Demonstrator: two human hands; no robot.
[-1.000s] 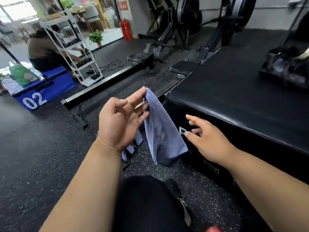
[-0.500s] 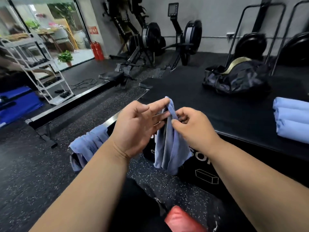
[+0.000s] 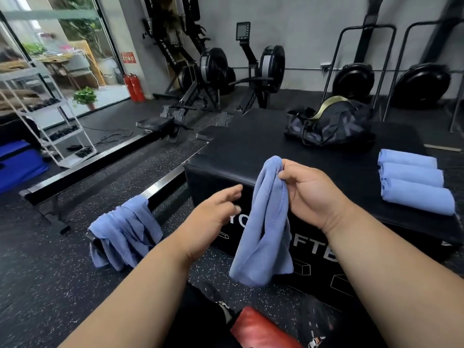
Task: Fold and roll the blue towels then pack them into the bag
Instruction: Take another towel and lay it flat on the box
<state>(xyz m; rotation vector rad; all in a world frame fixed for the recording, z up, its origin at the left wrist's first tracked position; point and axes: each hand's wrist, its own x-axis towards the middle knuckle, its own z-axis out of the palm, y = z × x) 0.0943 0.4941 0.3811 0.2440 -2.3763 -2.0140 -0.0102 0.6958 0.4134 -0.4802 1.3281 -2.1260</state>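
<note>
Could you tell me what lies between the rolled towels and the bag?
Only bare black box top separates the rolled towels from the bag, in the head view.

Two rowing machines (image 3: 226,79) stand against the rear wall, with red fire extinguishers (image 3: 134,87) and a white shelving rack (image 3: 54,121) left of them.

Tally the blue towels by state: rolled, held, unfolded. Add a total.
Rolled towels on the black box: 3
Held towel, right hand: 1
Loose towel pile on the bench: count unclear, at least 1
Total: at least 5
</note>
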